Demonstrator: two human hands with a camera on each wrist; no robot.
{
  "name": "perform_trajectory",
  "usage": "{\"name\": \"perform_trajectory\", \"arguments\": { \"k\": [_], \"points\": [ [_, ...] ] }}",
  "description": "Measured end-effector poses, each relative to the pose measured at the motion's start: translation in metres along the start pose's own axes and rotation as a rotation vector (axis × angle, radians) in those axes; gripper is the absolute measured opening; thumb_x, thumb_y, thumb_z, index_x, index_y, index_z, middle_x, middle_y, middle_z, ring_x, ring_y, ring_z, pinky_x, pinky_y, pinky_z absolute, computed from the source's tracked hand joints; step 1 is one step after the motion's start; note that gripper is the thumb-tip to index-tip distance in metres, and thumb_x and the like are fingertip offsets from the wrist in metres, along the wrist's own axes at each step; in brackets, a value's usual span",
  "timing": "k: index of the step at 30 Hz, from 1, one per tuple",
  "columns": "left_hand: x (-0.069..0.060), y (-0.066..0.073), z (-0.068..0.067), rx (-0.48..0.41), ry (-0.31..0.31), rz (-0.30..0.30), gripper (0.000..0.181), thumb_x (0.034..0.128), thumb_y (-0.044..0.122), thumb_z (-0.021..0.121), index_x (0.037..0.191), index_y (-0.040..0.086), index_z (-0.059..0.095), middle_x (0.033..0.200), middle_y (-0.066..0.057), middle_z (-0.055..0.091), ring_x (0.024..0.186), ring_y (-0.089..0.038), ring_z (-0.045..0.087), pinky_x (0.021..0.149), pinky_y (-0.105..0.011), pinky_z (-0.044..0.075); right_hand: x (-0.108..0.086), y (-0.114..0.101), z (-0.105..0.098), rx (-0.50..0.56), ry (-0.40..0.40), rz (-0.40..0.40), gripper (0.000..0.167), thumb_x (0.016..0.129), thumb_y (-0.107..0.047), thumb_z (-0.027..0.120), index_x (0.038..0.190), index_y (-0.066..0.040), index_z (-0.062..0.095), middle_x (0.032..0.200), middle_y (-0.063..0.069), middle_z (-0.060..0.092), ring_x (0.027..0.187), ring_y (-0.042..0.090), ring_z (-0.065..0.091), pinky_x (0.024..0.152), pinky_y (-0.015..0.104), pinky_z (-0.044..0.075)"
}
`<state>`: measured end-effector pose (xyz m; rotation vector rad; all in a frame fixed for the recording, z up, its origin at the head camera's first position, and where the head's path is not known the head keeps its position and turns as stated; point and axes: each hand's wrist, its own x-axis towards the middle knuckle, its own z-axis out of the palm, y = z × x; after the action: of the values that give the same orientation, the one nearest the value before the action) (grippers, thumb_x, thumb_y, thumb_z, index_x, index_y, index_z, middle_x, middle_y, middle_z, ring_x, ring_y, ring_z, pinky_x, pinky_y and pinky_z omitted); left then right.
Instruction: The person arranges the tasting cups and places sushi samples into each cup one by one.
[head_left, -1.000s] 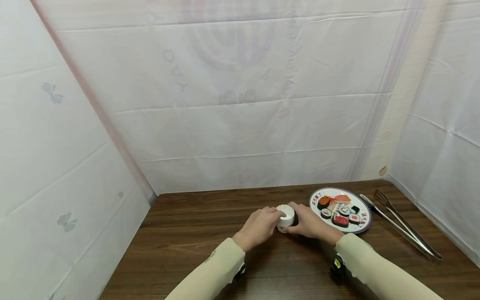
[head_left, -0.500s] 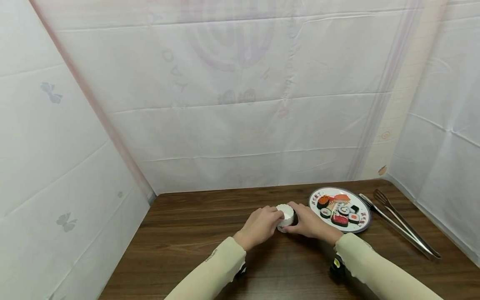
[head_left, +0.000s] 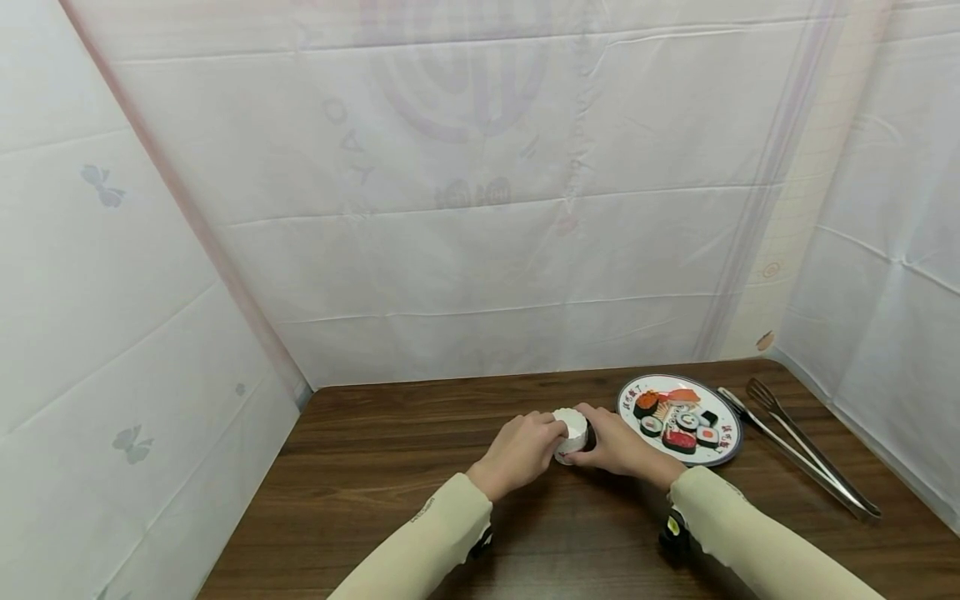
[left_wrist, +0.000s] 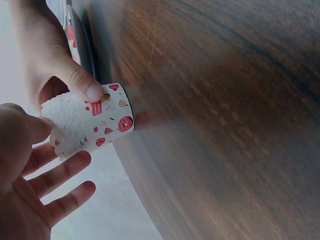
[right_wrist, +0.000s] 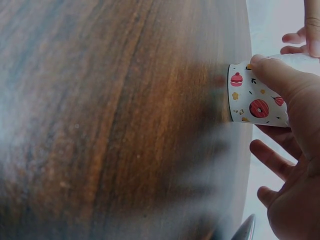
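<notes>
A stack of white paper baking cups (head_left: 573, 427) stands on the wooden table, mouth up. The left wrist view shows the stacked rims and red dessert prints on the outermost baking cup (left_wrist: 111, 117). My right hand (head_left: 618, 442) grips the stack low on its side, thumb across the printed wall. At the top, my left hand (head_left: 523, 448) pinches the rim between thumb and index finger, while its other fingers (left_wrist: 70, 202) are spread away from the cups. In the right wrist view the printed cup (right_wrist: 257, 97) is partly hidden behind the right hand.
Right of the stack lies a round plate (head_left: 633, 400) decorated with several sushi pieces. Metal tongs (head_left: 802, 454) lie beside it on the table's right side. White printed sheeting (head_left: 450, 250) encloses the wooden table (head_left: 360, 500) at the back and sides.
Hardly anything differs: both hands stay at the stack of baking cups, with at most a slight shift of the left fingers at the rim.
</notes>
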<state>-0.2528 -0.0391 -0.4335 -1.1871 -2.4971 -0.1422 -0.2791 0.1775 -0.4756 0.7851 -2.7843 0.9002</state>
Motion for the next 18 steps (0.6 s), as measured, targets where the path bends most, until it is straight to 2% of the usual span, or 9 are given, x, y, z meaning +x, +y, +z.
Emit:
{"name": "perform_trajectory", "arguments": {
  "k": [8, 13, 18],
  "points": [
    [0.002, -0.002, -0.003, 0.015, 0.022, 0.009, 0.005, 0.0983, 0.015, 0.071, 0.102, 0.016, 0.074, 0.097, 0.003, 0.071, 0.08, -0.011, 0.065, 0.072, -0.023, 0.053, 0.0, -0.001, -0.001, 0.013, -0.008, 0.017, 0.067, 0.08, -0.04, 0.089, 0.13, -0.007, 0.059, 0.109, 0.006, 0.068, 0.095, 0.021, 0.064, 0.079, 0.044, 0.055],
    [0.003, -0.003, -0.007, 0.006, 0.064, 0.013, 0.007, 0.1006, 0.015, 0.068, 0.105, 0.015, 0.074, 0.097, 0.003, 0.069, 0.082, -0.011, 0.064, 0.072, -0.023, 0.053, 0.001, 0.0, 0.0, 0.015, -0.009, 0.029, 0.069, 0.079, -0.041, 0.089, 0.129, -0.005, 0.059, 0.108, 0.006, 0.067, 0.095, 0.021, 0.064, 0.08, 0.044, 0.055],
    [0.003, -0.006, -0.011, -0.034, 0.128, 0.006, 0.008, 0.1026, 0.014, 0.065, 0.106, 0.012, 0.072, 0.101, 0.002, 0.068, 0.088, -0.011, 0.065, 0.074, -0.022, 0.054, 0.0, 0.0, -0.001, 0.026, -0.011, 0.019, 0.076, 0.08, -0.039, 0.089, 0.138, -0.003, 0.055, 0.109, 0.006, 0.067, 0.096, 0.022, 0.064, 0.082, 0.045, 0.055]
  ]
}}
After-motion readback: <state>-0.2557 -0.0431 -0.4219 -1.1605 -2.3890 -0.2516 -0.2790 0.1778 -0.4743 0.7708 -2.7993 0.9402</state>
